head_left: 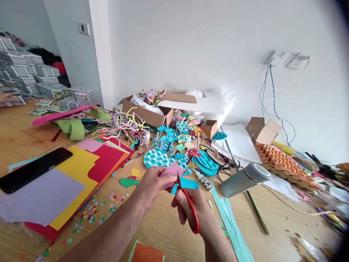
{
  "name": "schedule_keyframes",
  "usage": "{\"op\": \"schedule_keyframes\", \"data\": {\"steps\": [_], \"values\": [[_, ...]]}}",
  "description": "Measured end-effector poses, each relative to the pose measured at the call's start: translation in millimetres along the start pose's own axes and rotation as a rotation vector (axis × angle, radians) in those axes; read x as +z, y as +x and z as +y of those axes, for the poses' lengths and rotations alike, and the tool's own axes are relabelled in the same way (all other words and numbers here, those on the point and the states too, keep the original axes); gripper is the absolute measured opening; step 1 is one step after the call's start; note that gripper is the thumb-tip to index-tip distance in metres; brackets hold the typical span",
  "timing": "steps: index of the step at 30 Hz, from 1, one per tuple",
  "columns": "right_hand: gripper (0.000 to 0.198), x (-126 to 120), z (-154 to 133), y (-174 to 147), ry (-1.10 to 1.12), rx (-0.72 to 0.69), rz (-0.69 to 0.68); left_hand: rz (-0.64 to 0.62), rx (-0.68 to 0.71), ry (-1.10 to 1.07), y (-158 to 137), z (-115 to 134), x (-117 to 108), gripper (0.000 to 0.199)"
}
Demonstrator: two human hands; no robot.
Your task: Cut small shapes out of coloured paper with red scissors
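Observation:
My left hand point(156, 183) pinches a small piece of pink paper point(174, 169) that has a curved outline drawn on it. In my right hand point(188, 207) are red-handled scissors point(194, 214), their blades at the lower right edge of the pink paper. The fingers of both hands are closed. Behind the hands lie round blue wavy-patterned pieces point(156, 158) and several patterned paper fish point(180, 146). Blue paper point(189, 183) lies on the table just beyond the scissors. Green and yellow paper cutouts point(128, 182) rest left of my left hand.
Coloured paper sheets point(94, 162) are stacked at left, under a black phone point(35, 169). A grey bottle point(244, 179) lies at right beside light-blue strips point(227, 222). Orange paper point(147, 253) sits at the front. Farther back are pipe cleaners point(125, 123) and a cardboard box point(144, 112).

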State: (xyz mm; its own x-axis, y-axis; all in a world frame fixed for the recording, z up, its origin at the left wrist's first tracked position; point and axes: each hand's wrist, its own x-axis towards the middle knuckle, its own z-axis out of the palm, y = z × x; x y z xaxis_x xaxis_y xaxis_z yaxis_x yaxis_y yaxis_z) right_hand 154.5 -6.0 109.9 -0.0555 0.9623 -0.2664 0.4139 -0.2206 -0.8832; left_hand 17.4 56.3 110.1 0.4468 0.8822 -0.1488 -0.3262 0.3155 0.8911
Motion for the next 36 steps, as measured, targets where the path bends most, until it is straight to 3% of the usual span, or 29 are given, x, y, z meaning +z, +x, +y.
{"op": "schedule_keyframes", "data": {"steps": [26, 36], "values": [[0.066, -6.9, 5.3, -1.4, -0.011, -0.113, -0.127, -0.09, 0.034, 0.19, -0.1, 5.2, -12.5, 0.017], [0.061, -10.0, 1.2, -3.0, 0.004, -0.157, -0.186, -0.123, 0.008, 0.189, 1.7, 3.4, -18.9, 0.017]]}}
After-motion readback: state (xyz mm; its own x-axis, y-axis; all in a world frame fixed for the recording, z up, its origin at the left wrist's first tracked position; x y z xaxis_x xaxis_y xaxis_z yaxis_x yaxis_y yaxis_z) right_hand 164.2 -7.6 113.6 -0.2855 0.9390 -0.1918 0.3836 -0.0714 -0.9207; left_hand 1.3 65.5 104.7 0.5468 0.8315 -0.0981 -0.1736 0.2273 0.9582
